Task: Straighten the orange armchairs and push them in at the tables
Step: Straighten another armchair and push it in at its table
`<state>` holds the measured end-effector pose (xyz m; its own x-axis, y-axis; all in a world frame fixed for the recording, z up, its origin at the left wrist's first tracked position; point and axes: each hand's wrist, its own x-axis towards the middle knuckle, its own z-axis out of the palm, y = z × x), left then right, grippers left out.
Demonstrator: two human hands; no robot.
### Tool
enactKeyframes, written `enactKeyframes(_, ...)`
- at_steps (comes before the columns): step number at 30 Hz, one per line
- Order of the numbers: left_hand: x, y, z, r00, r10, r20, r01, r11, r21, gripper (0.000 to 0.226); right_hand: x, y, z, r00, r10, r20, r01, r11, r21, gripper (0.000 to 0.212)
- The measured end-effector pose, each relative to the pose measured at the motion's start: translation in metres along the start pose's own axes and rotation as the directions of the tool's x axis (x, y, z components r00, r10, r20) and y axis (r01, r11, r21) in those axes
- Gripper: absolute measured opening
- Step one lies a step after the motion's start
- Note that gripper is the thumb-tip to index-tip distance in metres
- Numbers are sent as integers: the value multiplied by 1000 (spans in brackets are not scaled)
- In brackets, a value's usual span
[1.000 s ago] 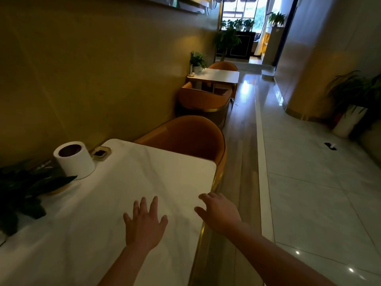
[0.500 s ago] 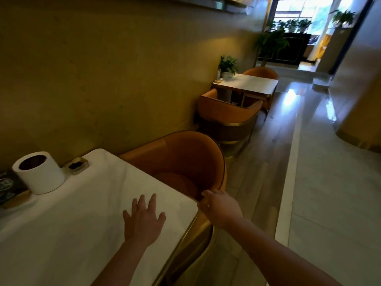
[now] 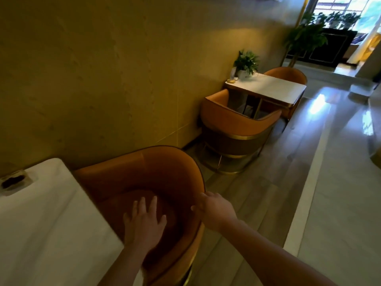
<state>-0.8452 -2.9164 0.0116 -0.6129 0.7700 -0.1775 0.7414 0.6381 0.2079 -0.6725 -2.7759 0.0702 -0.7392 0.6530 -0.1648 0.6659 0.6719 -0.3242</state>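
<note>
Orange armchair, nearest: curved back, dark piping along the rim, gold band at the base; stands directly under both hands, its open side facing the white worktop to the left of the hands. Right hand: fingers curled over the top rim of this chair's right side, gripping it. Left hand: fingers spread and apart, palm down above the seat; whether it touches the seat cannot be told, and it holds nothing. Small dark dish: on the white worktop, well left of the left hand, near the wall. Orange armchair, second: ahead of the right hand and up the aisle, back turned this way, tucked against a further white worktop. Orange armchair, third: on the far side of that further worktop, only its back showing. Potted plant: on the further worktop at the wall end, a small round object just beside it. Tall leafy plant: on the floor beyond, near a dark cabinet. Floor: wood strip beneath the chairs, pale glossy tiles to the right of the right hand.
</note>
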Motion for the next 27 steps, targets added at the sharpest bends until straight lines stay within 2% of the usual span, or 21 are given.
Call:
enactKeyframes(8, 112, 93, -14, 992, -127, -8, 126, 992, -14, 74, 141, 81, -64, 983, -135, 126, 142, 989, -46, 45)
enactKeyframes(13, 167, 143, 3, 953, -303, -23, 300, 950, -92, 73, 233, 126, -86, 945, -287, 157, 299, 952, -60, 40)
enactKeyframes(18, 203, 174, 16, 849, -528, -31, 508, 831, -227, 73, 306, 151, -95, 839, -476, 262, 506, 860, -58, 32)
enactKeyframes(21, 212, 186, 18, 783, -620, -35, 593, 763, -259, 72, 339, 154, -96, 776, -534, 334, 585, 808, -66, 32)
enactKeyframes(27, 217, 200, 43, 603, -793, 92, 764, 539, -355, 70, 394, 138, -70, 663, -606, 441, 670, 742, 12, 40)
